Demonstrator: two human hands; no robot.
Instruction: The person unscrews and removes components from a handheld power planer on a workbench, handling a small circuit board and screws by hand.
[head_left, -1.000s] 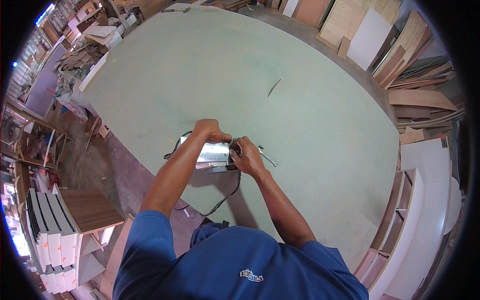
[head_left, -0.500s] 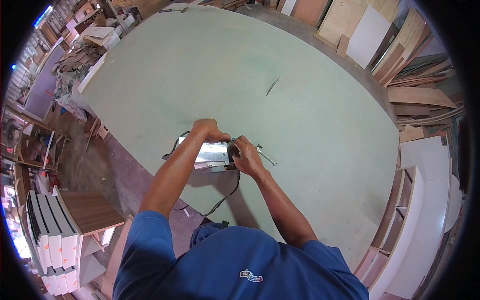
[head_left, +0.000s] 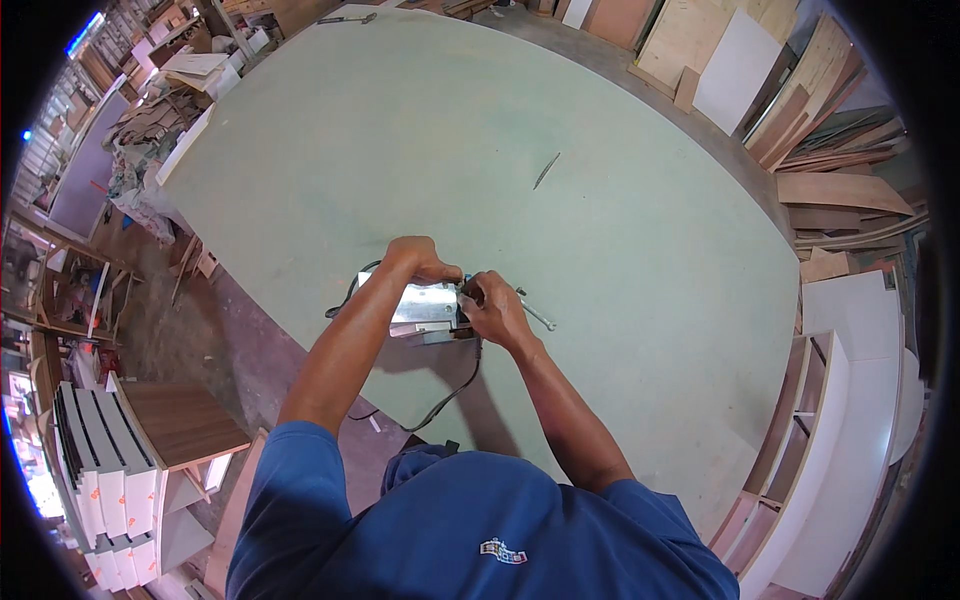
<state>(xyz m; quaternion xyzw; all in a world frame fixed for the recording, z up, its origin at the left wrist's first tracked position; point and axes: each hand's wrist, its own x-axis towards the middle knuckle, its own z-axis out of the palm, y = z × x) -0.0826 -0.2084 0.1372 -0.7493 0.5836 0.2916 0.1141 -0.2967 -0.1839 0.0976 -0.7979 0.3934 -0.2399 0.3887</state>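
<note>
An electric planer (head_left: pixel 425 303) lies on the green-topped table with its flat silver metal face up; it looks turned over. My left hand (head_left: pixel 422 260) is wrapped over its far side, fingers bent, thumb near the dark gap at the right end of the metal plate. At that gap my right hand (head_left: pixel 492 303) is closed in a pinch. A small dark piece seems to be between the fingertips, too hidden to name. Just right of this hand lies a silver wrench (head_left: pixel 540 318), partly covered by it. A black power cord (head_left: pixel 450 398) curves from the planer toward my body.
The large table (head_left: pixel 400 130) fills the middle. On it lie a thin dark strip (head_left: pixel 546 171) and, at the far edge, a long tool (head_left: pixel 347 19). Stacked panels (head_left: pixel 105 470) stand at lower left, a white frame (head_left: pixel 800 460) at right, boards (head_left: pixel 740 75) at far right.
My right hand's fingers have shifted slightly at the planer's right end, with the thumb bent in more. My left hand and the planer stay put.
</note>
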